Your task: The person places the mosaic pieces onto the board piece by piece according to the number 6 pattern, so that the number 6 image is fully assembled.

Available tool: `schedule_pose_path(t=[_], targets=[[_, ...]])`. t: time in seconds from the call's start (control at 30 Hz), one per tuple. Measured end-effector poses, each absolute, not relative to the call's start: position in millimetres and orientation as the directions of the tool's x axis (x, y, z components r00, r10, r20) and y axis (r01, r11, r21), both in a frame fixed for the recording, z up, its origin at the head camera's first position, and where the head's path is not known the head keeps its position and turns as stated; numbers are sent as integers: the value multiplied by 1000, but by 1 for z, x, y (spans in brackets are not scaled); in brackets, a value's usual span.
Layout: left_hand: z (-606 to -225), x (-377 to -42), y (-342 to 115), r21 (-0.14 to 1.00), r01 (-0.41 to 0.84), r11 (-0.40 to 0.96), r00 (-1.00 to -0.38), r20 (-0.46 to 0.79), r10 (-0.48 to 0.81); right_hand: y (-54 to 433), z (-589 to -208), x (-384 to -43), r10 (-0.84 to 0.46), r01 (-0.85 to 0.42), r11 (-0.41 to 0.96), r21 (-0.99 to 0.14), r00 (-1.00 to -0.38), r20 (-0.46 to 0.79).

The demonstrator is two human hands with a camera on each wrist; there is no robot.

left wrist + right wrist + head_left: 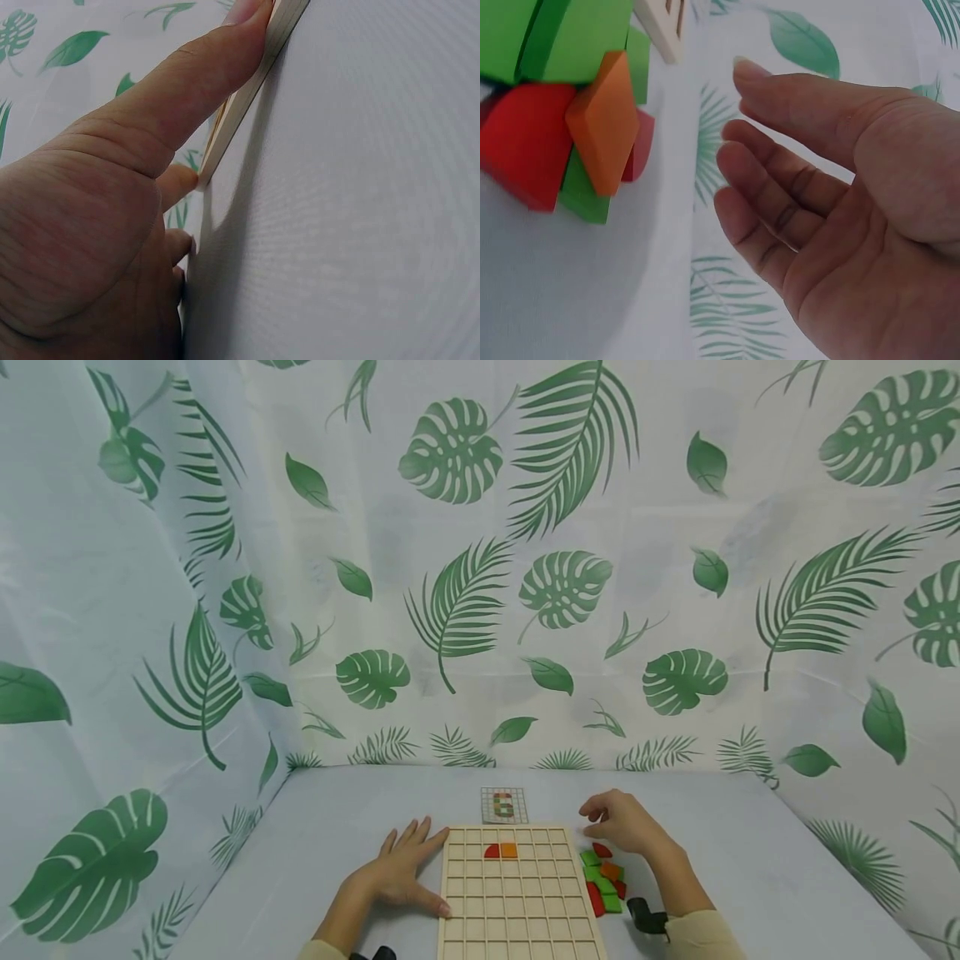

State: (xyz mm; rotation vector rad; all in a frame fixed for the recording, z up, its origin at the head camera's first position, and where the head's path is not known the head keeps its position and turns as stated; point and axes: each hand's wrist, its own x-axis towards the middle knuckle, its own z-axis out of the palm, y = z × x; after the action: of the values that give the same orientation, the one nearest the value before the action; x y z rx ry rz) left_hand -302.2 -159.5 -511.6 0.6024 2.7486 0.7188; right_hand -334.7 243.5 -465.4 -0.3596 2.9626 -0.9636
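A pale wooden grid board (pixel 512 907) lies on the table. A red quarter-round piece (pixel 492 852) and an orange square piece (pixel 509 850) sit side by side in cells of its second row. Along the board's left side, my left hand (pixel 397 870) is spread, its thumb (pixel 217 71) touching the edge and the index fingertip at the far corner. Past the board's right side, my right hand (pixel 628 823) hovers with loosely bent fingers and nothing in them. Closest to it is a heap of green, red and orange pieces (pixel 592 872), with an orange block (pixel 604 124) on top.
Just beyond the board's far edge lies a small card (pixel 490 806) printed with a coloured grid pattern. A white cloth covers the table (pixel 750 860). Leaf-print curtains (pixel 480 710) rise behind it and at the left.
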Motion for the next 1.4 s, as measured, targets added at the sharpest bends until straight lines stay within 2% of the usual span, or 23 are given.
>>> schedule_pose_path(t=[0.7, 1.13, 1.4], targets=[[-515, -304, -161, 514, 340, 788, -883, -113, 455, 257, -472, -332, -203, -93, 793, -602, -972, -117], [-513, -304, -161, 515, 338, 788, -886, -109, 451, 254, -473, -330, -257, -167, 796, -582, -964, -74], [-513, -303, -160, 507, 340, 792, -886, -110, 451, 252, -475, -331, -229, -155, 809, -567, -972, -60]])
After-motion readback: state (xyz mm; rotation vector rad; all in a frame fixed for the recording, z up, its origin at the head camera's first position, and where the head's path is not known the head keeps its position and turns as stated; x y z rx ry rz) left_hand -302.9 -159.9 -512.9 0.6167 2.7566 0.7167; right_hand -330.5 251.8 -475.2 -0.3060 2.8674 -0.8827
